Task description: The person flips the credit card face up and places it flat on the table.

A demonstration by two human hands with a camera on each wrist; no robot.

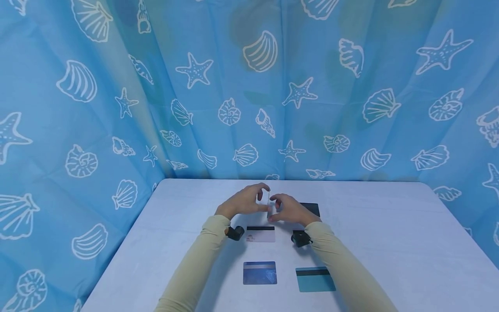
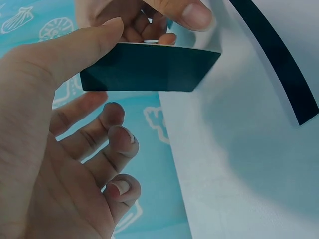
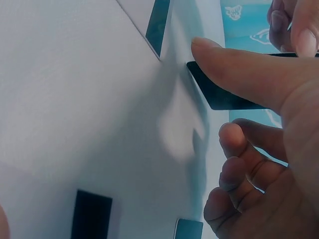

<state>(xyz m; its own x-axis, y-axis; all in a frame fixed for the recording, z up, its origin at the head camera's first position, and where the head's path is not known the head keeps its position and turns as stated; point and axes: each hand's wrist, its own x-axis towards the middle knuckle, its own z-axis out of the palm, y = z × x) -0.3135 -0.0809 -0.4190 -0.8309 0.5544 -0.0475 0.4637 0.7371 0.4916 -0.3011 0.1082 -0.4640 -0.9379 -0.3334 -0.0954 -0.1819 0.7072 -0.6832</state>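
A thin dark card (image 2: pixel 149 69) is held on edge above the white table, between both hands. My left hand (image 1: pixel 245 200) pinches one end with the thumb, its other fingers loosely bent below in the left wrist view. The right hand (image 1: pixel 290 209) grips the opposite end, its thumb lying along the card (image 3: pixel 232 99) in the right wrist view. In the head view the card appears almost edge-on as a thin pale line. A pale card with a black stripe (image 1: pixel 260 236) lies flat on the table below the hands.
Nearer the front edge lie a blue card (image 1: pixel 260 275) and a teal card with a dark stripe (image 1: pixel 312 284), the latter partly under the right sleeve. A black flat item (image 1: pixel 313 209) lies behind the right hand. Blue seashell curtains (image 1: pixel 230 143) hang around the table (image 1: pixel 390 242).
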